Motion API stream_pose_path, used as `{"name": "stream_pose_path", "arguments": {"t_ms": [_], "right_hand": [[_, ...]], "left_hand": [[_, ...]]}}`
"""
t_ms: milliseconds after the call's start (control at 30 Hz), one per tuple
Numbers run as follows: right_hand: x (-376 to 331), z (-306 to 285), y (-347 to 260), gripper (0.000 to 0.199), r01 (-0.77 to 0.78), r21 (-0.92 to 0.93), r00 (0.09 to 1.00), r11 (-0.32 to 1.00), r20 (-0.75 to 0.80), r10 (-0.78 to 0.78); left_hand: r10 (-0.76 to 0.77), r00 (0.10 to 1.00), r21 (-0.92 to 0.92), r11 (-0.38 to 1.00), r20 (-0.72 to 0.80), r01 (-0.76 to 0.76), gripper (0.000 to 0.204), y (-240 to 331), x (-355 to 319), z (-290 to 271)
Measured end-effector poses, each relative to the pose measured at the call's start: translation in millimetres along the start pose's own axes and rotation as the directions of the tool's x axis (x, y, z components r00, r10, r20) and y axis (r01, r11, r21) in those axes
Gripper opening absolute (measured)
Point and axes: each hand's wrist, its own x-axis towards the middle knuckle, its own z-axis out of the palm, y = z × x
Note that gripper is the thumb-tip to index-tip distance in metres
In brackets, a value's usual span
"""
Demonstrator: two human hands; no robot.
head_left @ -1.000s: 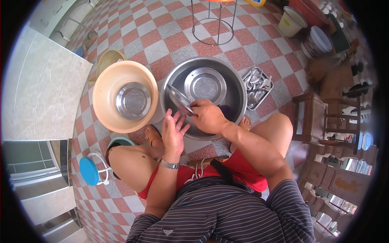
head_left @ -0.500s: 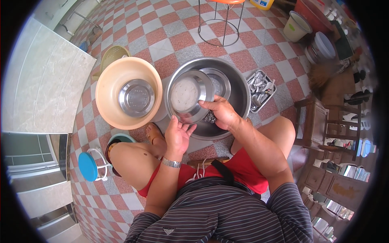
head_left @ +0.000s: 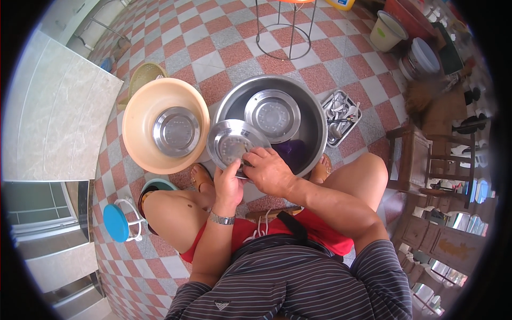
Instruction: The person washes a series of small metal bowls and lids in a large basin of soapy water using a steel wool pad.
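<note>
My left hand (head_left: 228,188) grips the near edge of a round steel plate (head_left: 226,141), held tilted over the left rim of a big steel basin (head_left: 314,104). Bent over the plate's inner face are the fingers of my right hand (head_left: 271,173). A metal scouring pad is in that hand, almost fully hidden under the fingers now. Another steel plate (head_left: 273,116) lies inside the basin, with a dark purple patch (head_left: 290,152) below it that I cannot make out. To the left, a peach plastic basin (head_left: 140,128) holds a further steel plate (head_left: 177,132).
Right of the steel basin is a metal tray (head_left: 341,117) of spoons and other utensils. A yellowish basket (head_left: 144,74) stands behind the peach basin. A blue-topped stool (head_left: 117,223) is at left, a wooden chair (head_left: 410,160) at right, an orange stool's legs (head_left: 290,40) ahead.
The held plate has turned from its underside to its inner face and come lower left. My right hand has moved from its rim onto its face. The plate in the basin is more exposed.
</note>
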Motion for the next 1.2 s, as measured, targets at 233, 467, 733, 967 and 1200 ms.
{"name": "stream_pose_path", "arguments": {"t_ms": [233, 467, 733, 967, 1200], "right_hand": [[3, -17, 25, 0.057, -0.117, 0.262, 0.964, 0.958, 0.262, 0.046], [2, -10, 45, 0.062, -0.261, 0.443, 0.960, 0.858, 0.215, 0.180], [9, -3, 50, 0.063, -0.625, 0.440, 0.735, 0.645, 0.054, 0.676], [8, 13, 62, 0.054, -0.679, 0.537, 0.654, 0.501, 0.132, 0.745], [16, 27, 81, 0.043, -0.701, 0.688, 0.528, 0.187, 0.325, 0.785]], "left_hand": [[0.197, 0.980, 0.073, 0.978, -0.010, -0.195, 0.055, -11, 3, -2], [0.296, 0.955, 0.131, 0.946, 0.030, -0.297, 0.056, -11, 4, -4], [0.415, 0.904, 0.339, 0.841, 0.098, -0.422, 0.054, -4, -2, 0], [0.428, 0.898, 0.465, 0.777, 0.101, -0.423, 0.046, -10, -3, -4], [0.391, 0.912, 0.501, 0.768, 0.127, -0.399, 0.046, -2, -5, -5]]}}
